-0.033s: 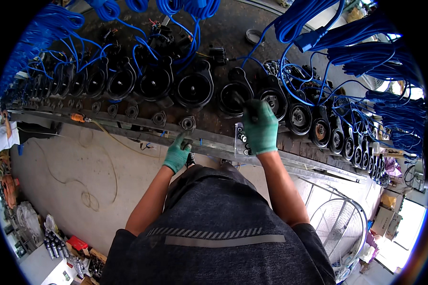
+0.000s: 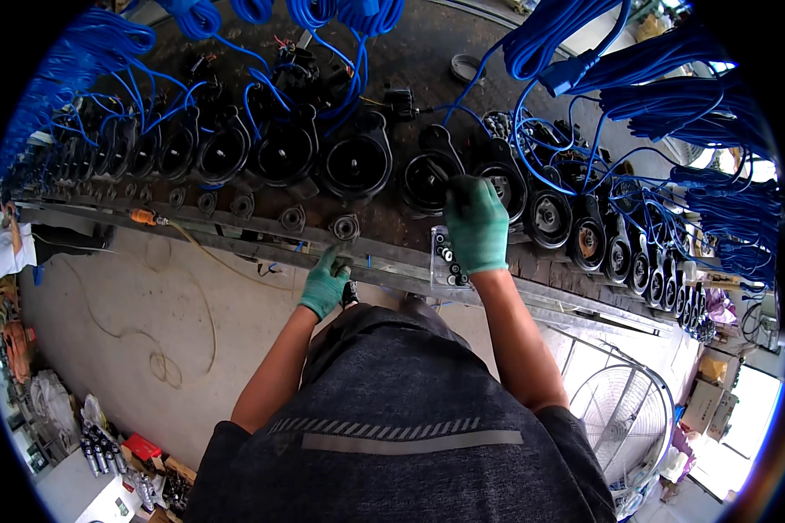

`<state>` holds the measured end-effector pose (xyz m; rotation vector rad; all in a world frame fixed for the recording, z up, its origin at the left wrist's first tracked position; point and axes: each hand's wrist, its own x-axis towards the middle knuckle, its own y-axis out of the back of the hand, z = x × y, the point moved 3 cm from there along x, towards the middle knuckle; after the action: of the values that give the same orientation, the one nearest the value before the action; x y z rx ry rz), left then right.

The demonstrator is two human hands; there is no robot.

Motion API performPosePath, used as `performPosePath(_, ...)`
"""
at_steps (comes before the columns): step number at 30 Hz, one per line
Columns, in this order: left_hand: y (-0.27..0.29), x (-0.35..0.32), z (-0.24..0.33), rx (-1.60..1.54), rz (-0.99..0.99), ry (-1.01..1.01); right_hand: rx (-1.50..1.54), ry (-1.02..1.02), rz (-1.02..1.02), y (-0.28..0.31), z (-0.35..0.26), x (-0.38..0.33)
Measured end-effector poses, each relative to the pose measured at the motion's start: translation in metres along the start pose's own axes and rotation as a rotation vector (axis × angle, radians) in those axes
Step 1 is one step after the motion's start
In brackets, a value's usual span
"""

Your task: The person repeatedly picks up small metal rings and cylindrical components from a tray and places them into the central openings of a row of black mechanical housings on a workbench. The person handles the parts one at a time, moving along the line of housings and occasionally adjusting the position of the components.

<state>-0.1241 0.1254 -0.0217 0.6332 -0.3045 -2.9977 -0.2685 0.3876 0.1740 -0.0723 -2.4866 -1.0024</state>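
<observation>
My right hand (image 2: 477,225), in a green glove with dark fingertips, reaches over the near right rim of a round black housing (image 2: 420,193). Its fingers are curled together, and whatever they hold is hidden. Just below the bench edge, my left hand (image 2: 324,284) wears the same kind of glove, its index finger and thumb apart and nothing seen in it. Nearest to it lies a small metal flanged ring (image 2: 344,227). Beside my right wrist is a clear plastic box (image 2: 440,277) with small black and white round parts.
More black housings (image 2: 355,166) line the dark bench, with flanged rings (image 2: 292,218) in front at left. Blue cable bundles (image 2: 672,109) hang at both sides. An orange air tool (image 2: 143,216) with a hose lies on the left edge. A large fan (image 2: 621,418) stands right; another person (image 2: 13,247) is far left.
My right hand has shifted very slightly at the housing's rim. My left hand stays where it was. At far left, more of the other person's dark leg shows.
</observation>
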Motion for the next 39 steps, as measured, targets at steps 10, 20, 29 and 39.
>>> performPosePath(10, 0.007, -0.008, 0.001, 0.017, -0.019, 0.017, -0.253, 0.233, -0.121, -0.017, 0.014, -0.008)
performPosePath(20, 0.006, -0.003, -0.021, 0.043, -0.024, 0.022, -0.157, -0.267, -0.418, 0.016, 0.090, -0.105)
performPosePath(29, 0.000, -0.006, -0.005, 0.136, -0.049, 0.060, -0.429, -0.258, -0.608, -0.038, 0.126, -0.131)
performPosePath(39, 0.024, 0.002, -0.030, 0.222, 0.070, -0.010, -0.083, -0.442, -0.621, -0.057, 0.057, -0.102)
